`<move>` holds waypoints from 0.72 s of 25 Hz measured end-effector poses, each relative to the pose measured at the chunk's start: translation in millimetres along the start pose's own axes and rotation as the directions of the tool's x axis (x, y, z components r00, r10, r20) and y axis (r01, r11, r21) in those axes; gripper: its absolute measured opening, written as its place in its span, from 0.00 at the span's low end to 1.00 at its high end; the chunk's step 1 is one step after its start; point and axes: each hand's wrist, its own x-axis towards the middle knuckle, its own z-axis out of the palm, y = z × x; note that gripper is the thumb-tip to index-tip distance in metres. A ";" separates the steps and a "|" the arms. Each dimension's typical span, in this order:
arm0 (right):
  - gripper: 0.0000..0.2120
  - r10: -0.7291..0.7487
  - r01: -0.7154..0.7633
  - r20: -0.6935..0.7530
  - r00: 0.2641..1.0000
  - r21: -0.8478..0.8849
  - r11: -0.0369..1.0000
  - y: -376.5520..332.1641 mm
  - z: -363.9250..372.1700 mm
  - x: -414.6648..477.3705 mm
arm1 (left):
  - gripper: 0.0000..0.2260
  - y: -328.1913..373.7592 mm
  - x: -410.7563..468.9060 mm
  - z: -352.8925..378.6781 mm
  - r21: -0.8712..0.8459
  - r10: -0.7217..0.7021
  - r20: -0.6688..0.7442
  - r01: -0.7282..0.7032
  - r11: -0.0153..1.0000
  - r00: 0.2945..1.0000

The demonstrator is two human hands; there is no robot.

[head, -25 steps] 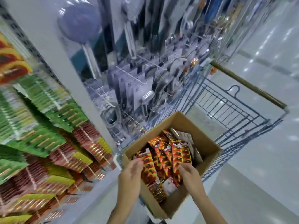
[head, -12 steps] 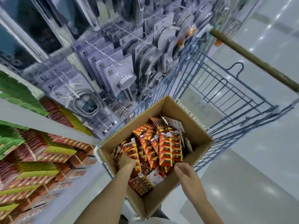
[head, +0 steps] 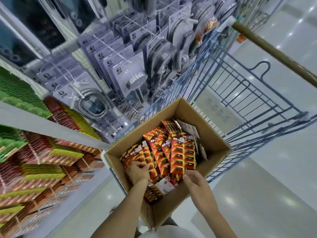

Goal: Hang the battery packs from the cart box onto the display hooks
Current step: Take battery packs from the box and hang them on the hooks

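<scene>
We've got our left hand point(head: 137, 174) fingers curled gripping battery packs point(head: 173, 152) in the cardboard box point(head: 212, 134) at lower centre, right hand point(head: 195, 182) loose beside, ready to lift some out.

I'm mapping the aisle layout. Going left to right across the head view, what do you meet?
Green and red packs on the display hooks → hanging shower heads and hoses → cardboard box of battery packs → blue wire cart → bare shiny floor.
</scene>
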 end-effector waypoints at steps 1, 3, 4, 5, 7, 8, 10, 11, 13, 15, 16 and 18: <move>0.09 -0.009 0.009 0.002 1.000 0.002 1.000 1.2 1.1 1.1 | 0.26 -1.6 -0.5 -1.9 -0.009 0.006 -0.016 -0.007 1.000 1.000; 0.09 -0.020 0.020 0.002 1.000 -0.004 1.000 1.0 3.1 0.1 | 0.38 -0.9 -0.2 -5.8 0.013 0.021 -0.005 -0.021 1.000 1.000; 0.09 -0.027 0.027 0.005 1.000 -0.020 0.999 0.8 4.5 -0.9 | 0.41 4.1 -3.6 -8.3 0.051 0.014 0.004 -0.014 0.999 1.000; 0.09 -0.034 0.034 0.006 0.999 -0.036 0.999 1.6 6.5 -1.5 | 0.41 9.2 -6.2 -9.8 0.110 0.009 0.011 -0.011 0.994 1.000; 0.10 -0.046 0.046 0.013 0.999 -0.059 0.997 -0.1 10.3 -3.7 | 0.30 13.6 -7.0 -10.7 0.205 0.025 0.061 -0.037 0.978 0.998; 0.10 -0.051 0.051 0.016 0.999 -0.060 0.997 0.1 12.0 -4.0 | 0.23 14.3 -6.3 -11.4 0.212 0.056 0.083 -0.072 0.975 0.995; 0.10 -0.065 0.066 0.016 0.998 -0.065 0.996 -0.8 15.5 -2.5 | 0.15 10.5 -0.7 -14.3 0.148 0.123 0.103 -0.138 0.979 0.987; 0.10 -0.075 0.076 0.020 0.997 -0.074 0.994 -4.8 17.6 -2.6 | 0.13 9.5 -0.5 -19.6 0.095 0.151 0.118 -0.163 0.982 0.981; 0.11 -0.079 0.083 0.046 0.996 -0.091 0.992 -7.4 25.5 6.9 | 0.10 9.9 -8.0 -39.2 -0.031 0.209 0.146 -0.206 0.978 0.967; 0.11 -0.068 0.078 0.092 0.993 -0.103 0.992 -19.9 35.2 18.6 | 0.09 10.8 -26.1 -68.6 -0.213 0.241 0.190 -0.200 0.956 0.952; 0.10 -0.037 0.052 0.134 0.990 -0.110 0.993 -26.8 44.1 25.9 | 0.08 9.3 -36.7 -86.5 -0.309 0.247 0.224 -0.172 0.936 0.943; 0.08 0.105 -0.084 0.220 0.970 -0.100 0.991 -39.3 64.9 36.6 | 0.10 0.8 -53.4 -123.0 -0.449 0.253 0.287 -0.104 0.888 0.924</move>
